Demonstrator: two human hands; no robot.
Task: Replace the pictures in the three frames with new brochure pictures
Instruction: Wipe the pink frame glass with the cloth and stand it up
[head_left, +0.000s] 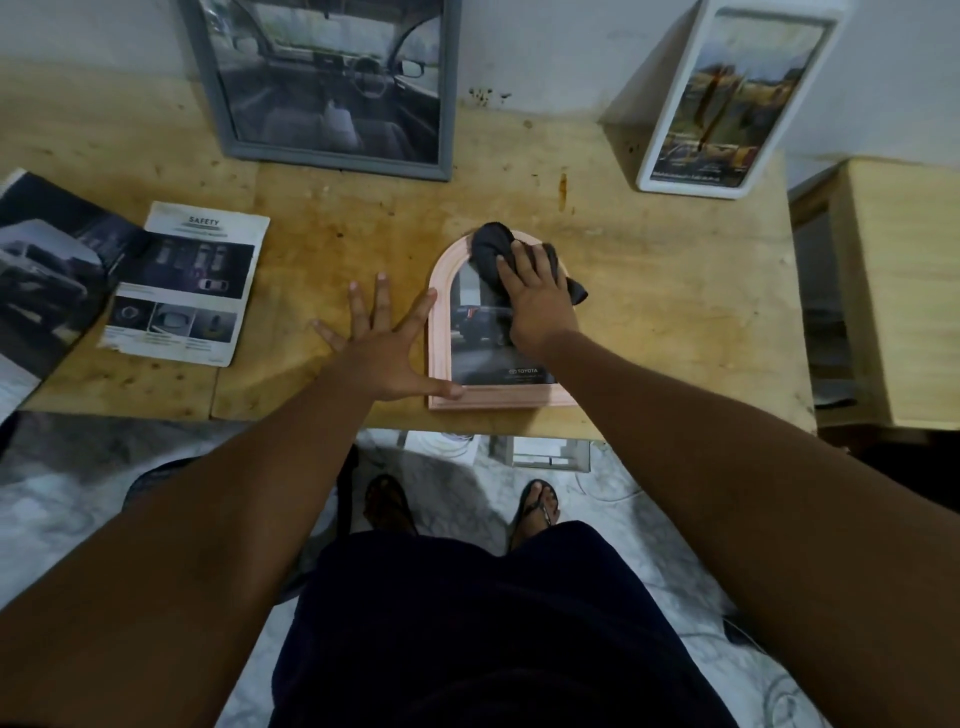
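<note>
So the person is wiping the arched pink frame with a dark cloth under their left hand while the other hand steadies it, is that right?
Not quite: the dark cloth lies under the right hand, not the left. The left hand, spread flat, steadies the arched pink frame at its edge. The head view shows this.

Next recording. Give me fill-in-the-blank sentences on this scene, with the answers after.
The right hand presses a dark ____ on the arched frame.
The left hand lies flat, fingers ____.
The grey frame leans against the ____.
The loose page is headed ____.
Missing: cloth, spread, wall, SAFETY.
</note>
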